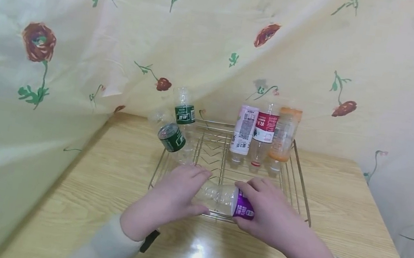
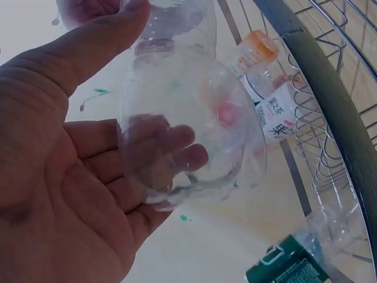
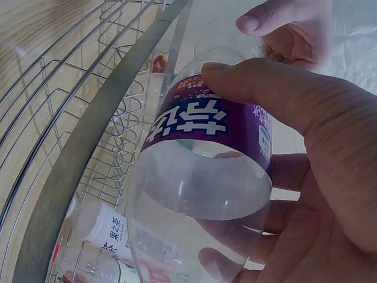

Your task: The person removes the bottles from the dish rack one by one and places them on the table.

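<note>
A clear plastic bottle with a purple label (image 1: 245,206) lies sideways over the front of a wire rack (image 1: 303,192). My right hand (image 1: 272,212) grips it round the label, the thumb on the near side and the fingers behind, as the right wrist view shows. Around the bottle's clear left end is my left hand (image 1: 172,197). Its thumb lies along one side, and its fingers (image 2: 185,138) show through the clear plastic on the other. The bottle's purple label (image 3: 221,121) faces the right wrist camera.
On the rack's left, two clear bottles with green labels lean: one at the back (image 1: 185,114), one nearer (image 1: 172,137). At the back right stand a white-labelled bottle (image 1: 244,130), a red-labelled bottle (image 1: 265,127) and an orange-tinted bottle (image 1: 284,134). A flowered cloth (image 1: 213,36) hangs behind the wooden table (image 1: 340,202).
</note>
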Tool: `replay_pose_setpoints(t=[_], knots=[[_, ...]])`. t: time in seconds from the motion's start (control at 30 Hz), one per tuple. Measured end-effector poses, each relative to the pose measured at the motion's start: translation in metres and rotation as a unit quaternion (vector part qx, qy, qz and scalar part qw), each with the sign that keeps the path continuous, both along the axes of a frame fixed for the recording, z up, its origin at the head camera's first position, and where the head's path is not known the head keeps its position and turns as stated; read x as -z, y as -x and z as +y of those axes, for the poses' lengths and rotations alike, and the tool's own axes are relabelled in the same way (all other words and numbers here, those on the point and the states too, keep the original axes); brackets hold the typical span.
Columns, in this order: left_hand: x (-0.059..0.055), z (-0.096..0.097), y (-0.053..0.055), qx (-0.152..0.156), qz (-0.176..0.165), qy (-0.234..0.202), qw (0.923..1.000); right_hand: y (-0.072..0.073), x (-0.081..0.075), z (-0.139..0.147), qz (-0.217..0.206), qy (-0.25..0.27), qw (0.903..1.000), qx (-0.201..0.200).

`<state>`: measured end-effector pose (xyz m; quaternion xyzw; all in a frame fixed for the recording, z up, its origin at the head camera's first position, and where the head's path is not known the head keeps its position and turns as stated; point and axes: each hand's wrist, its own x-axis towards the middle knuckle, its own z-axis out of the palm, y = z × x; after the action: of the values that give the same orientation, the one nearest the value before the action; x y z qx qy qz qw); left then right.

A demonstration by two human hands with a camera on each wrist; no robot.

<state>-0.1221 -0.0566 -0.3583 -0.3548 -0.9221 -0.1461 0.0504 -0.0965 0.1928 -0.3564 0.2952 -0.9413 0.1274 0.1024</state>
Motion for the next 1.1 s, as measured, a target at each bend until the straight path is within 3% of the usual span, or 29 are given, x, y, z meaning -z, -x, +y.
replay_pose_setpoints(t=[0.37, 0.5, 1.1], knots=[[0.002, 0.016, -0.002, 0.002, 0.034, 0.06, 0.9976, -0.002, 0.001, -0.003, 0.01, -0.017, 0.9998, -0.003], [0.004, 0.021, -0.003, 0.011, 0.054, 0.064, 0.9964, -0.002, 0.002, -0.005, 0.022, -0.024, 0.9995, -0.006], [0.012, 0.03, -0.011, -0.011, 0.086, 0.077, 0.9932, -0.004, 0.002, -0.01, 0.062, -0.041, 0.9972, -0.005]])
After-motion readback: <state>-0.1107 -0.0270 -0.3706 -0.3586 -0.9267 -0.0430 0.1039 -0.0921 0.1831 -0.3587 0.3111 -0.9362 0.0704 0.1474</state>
